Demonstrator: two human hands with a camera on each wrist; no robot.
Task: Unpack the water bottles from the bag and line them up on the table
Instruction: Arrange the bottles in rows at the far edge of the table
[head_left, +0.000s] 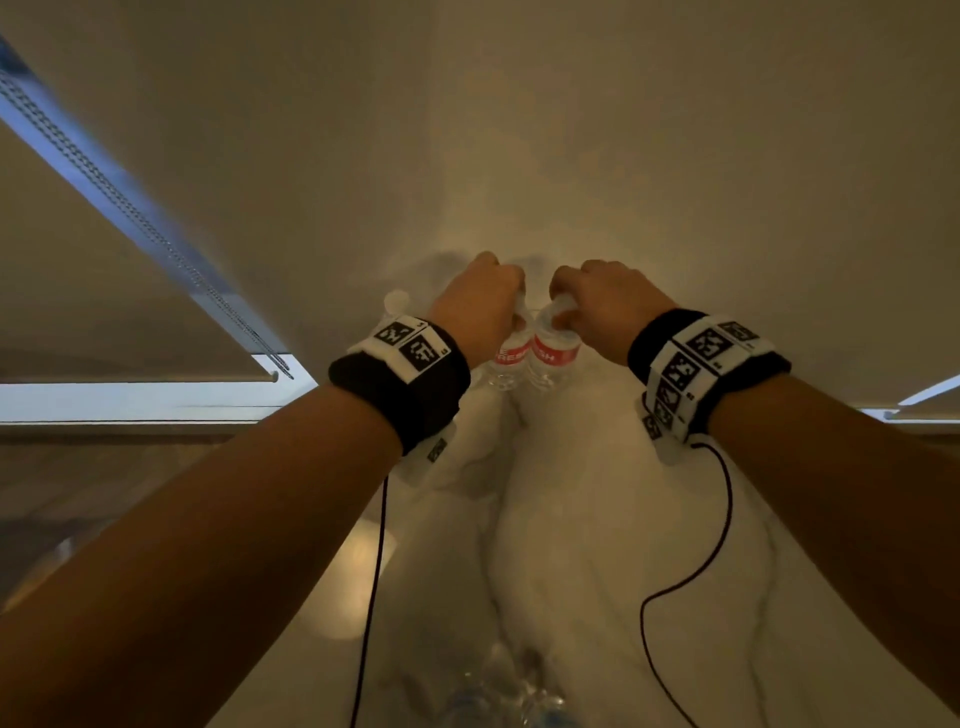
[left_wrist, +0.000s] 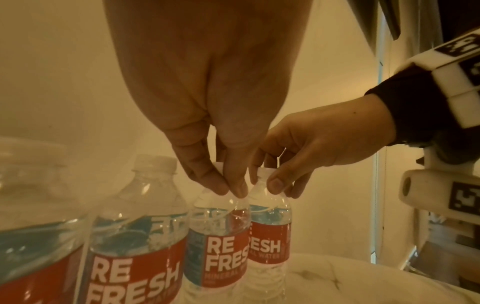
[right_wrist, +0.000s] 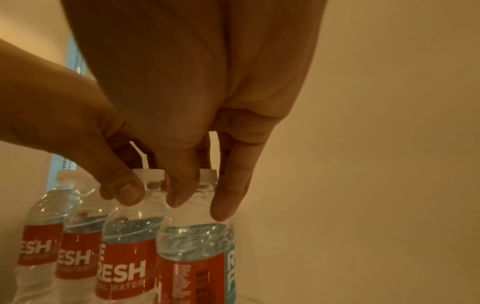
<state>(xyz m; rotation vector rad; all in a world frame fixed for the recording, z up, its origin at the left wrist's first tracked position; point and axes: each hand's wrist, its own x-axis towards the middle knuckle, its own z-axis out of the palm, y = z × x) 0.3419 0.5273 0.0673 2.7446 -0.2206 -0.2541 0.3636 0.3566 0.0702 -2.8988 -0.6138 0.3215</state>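
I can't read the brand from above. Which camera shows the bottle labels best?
The left wrist view: the red labels read REFRESH plainly. The right wrist view cuts the word to ESH; the head view shows small, partly hidden labels.

Both arms outstretched, left hand (head_left: 480, 301) and right hand (head_left: 605, 301) pinching (fingers curled).

Bare forearms, black wristbands (head_left: 410, 387) with white black-patterned marker blocks (head_left: 696, 358), thin dark cables (head_left: 691, 566) trailing.
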